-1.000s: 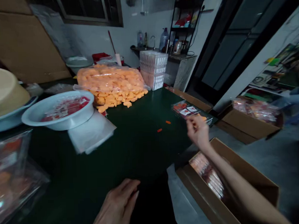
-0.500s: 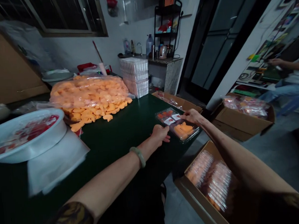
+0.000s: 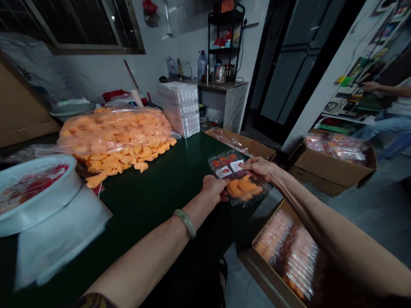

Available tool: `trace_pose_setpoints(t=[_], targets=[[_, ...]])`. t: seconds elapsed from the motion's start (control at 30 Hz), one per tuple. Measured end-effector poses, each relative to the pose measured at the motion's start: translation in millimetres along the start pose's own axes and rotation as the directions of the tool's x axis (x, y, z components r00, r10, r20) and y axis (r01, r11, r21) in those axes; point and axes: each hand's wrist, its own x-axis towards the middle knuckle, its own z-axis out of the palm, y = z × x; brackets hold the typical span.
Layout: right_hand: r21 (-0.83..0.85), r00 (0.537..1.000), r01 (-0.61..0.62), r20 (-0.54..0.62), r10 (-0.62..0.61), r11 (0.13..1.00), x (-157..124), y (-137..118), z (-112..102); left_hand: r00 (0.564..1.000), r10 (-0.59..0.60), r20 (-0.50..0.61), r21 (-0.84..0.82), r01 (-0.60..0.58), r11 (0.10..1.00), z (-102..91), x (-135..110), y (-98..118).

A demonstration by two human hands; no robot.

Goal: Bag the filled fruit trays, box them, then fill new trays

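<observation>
A clear plastic pack [image 3: 239, 176] with orange pieces and small red-and-white labels lies at the right edge of the dark green table [image 3: 153, 207]. My left hand [image 3: 212, 190], with a green bangle on the wrist, grips the pack's near left side. Over the pack's right side my right hand [image 3: 261, 168] is closed on its top edge. Both arms reach forward across the table.
A big clear bag of orange pieces [image 3: 113, 136] sits at the back, with stacked white boxes [image 3: 180, 108] beside it. A white bowl [image 3: 28, 193] holds red items on the left. Cardboard boxes [image 3: 293, 255] of packs stand on the floor. Another person [image 3: 395, 102] is at the far right.
Both hands have closed on the clear pack and drawn it slightly toward me at the table's right edge. A second ago my left hand lay near me on the table.
</observation>
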Motion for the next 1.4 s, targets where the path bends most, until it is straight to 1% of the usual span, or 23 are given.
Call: trace_pose_setpoints(t=[0.1,0.17,0.23,0.3,0.4,0.5,0.57,0.67,0.77,0.83,0.87,0.9,0.93,0.97,1.0,1.03,1.07,1.1,1.13,1.2,1.3,1.37,1.4], targets=[[0.144,0.998,0.017,0.051,-0.024,0.989,-13.5,-9.3,4.3,0.999,0.030,0.016,-0.071,-0.028,0.997,-10.9,-10.0,1.4],[0.210,0.994,0.032,0.092,-0.052,0.977,-29.9,-17.4,9.7,0.996,0.068,0.054,-0.143,-0.060,0.988,-25.7,-22.6,0.7],[0.312,0.983,0.029,0.165,-0.084,0.950,-51.2,-24.7,20.7,0.988,0.117,0.103,-0.219,-0.092,0.971,-47.6,-39.8,-3.4],[0.437,0.957,-0.001,0.261,-0.126,0.899,-74.6,-29.3,39.6,0.969,0.181,0.167,-0.341,-0.115,0.933,-75.3,-60.3,-12.4],[0.567,0.914,-0.069,0.365,-0.176,0.820,-106.8,-28.8,82.8,0.942,0.263,0.210,-0.529,-0.117,0.841,-121.4,-92.5,-35.7],[0.612,0.902,-0.149,0.406,-0.146,0.777,-131.8,-20.7,136.9,0.954,0.255,0.157,-0.587,-0.117,0.801,-164.8,-121.8,-68.1],[0.595,0.887,-0.205,0.448,-0.109,0.778,-144.9,-13.0,173.7,0.972,0.212,0.104,-0.612,-0.105,0.784,-190.0,-138.4,-92.2],[0.524,0.831,-0.267,0.551,-0.083,0.809,-159.1,0.0,223.0,0.990,0.142,0.011,-0.655,-0.100,0.749,-221.6,-158.8,-126.9],[0.462,0.786,-0.284,0.615,-0.072,0.840,-165.9,11.6,259.0,0.990,0.118,-0.080,-0.646,-0.141,0.750,-245.3,-172.9,-153.9],[0.439,0.778,-0.280,0.625,-0.066,0.854,-166.6,16.3,272.2,0.990,0.097,-0.100,-0.576,-0.137,0.806,-256.7,-178.3,-165.6],[0.428,0.781,-0.279,0.622,-0.056,0.860,-166.1,17.5,275.1,0.992,0.083,-0.094,-0.505,-0.119,0.855,-261.5,-179.7,-169.1],[0.418,0.786,-0.276,0.616,-0.047,0.865,-164.9,18.1,275.6,0.991,0.078,-0.109,-0.393,-0.115,0.912,-266.0,-179.9,-171.0],[0.410,0.792,-0.275,0.609,-0.037,0.870,-163.2,18.2,274.0,0.981,0.102,-0.163,-0.211,-0.136,0.968,-270.4,-179.0,-171.2],[0.403,0.798,-0.274,0.602,-0.028,0.873,-161.0,18.2,270.6,0.957,0.163,-0.241,0.022,-0.163,0.986,-275.2,-176.6,-169.7],[0.399,0.803,-0.274,0.596,-0.020,0.875,-158.4,18.2,266.1,0.913,0.258,-0.315,0.261,-0.178,0.949,-280.5,-172.8,-166.6],[0.400,0.806,-0.275,0.592,-0.017,0.874,-155.5,18.4,260.9,0.856,0.366,-0.365,0.461,-0.176,0.870,-286.4,-167.3,-162.1],[0.405,0.807,-0.276,0.591,-0.019,0.872,-152.4,19.0,255.7,0.798,0.461,-0.388,0.600,-0.160,0.784,-292.8,-160.2,-156.7],[0.410,0.807,-0.277,0.591,-0.021,0.869,-149.4,20.1,250.9,0.761,0.518,-0.391,0.674,-0.146,0.724,-299.4,-151.8,-150.8],[0.415,0.809,-0.278,0.588,-0.022,0.866,-146.5,21.5,246.8,0.745,0.545,-0.385,0.709,-0.139,0.691,-305.9,-142.5,-144.8],[0.433,0.825,-0.267,0.565,-0.028,0.861,-142.0,24.6,241.5,0.739,0.563,-0.371,0.750,-0.119,0.651,-317.6,-123.6,-134.7],[0.473,0.859,-0.255,0.512,-0.028,0.844,-140.1,27.5,239.5,0.761,0.548,-0.346,0.789,-0.080,0.609,-330.2,-102.8,-127.6],[0.486,0.854,-0.265,0.519,-0.031,0.833,-141.7,27.3,239.6,0.786,0.531,-0.316,0.799,-0.082,0.596,-336.7,-97.0,-127.3],[0.476,0.843,-0.276,0.538,-0.027,0.835,-143.0,26.8,239.6,0.798,0.524,-0.298,0.801,-0.089,0.592,-340.0,-95.8,-127.7]])
